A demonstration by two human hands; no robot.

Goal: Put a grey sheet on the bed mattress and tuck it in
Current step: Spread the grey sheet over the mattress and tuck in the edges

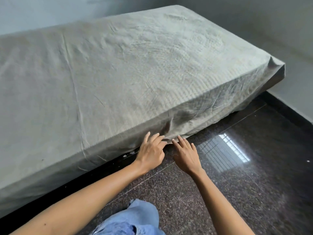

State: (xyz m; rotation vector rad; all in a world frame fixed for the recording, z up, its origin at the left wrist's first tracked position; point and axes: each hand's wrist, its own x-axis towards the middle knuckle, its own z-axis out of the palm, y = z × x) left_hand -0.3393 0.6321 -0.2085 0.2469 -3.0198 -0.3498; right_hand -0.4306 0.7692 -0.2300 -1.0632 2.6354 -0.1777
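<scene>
A wrinkled grey sheet (128,68) covers the whole top of the mattress and hangs down its near side. The mattress itself is hidden under it. My left hand (151,150) is at the bottom edge of the near side, its thumb and fingertips pinching the sheet's hem. My right hand (187,154) is just to the right of it, fingers spread, with the fingertips touching the hem where it meets the floor. To the right of my hands the sheet's edge hangs loose down to the floor. The far right corner (276,65) shows a loose fold.
The bed sits low on a dark polished granite floor (237,175) that reflects a barred window. Pale walls close in behind the bed and on the right. My knee in blue jeans (133,217) is on the floor below my arms.
</scene>
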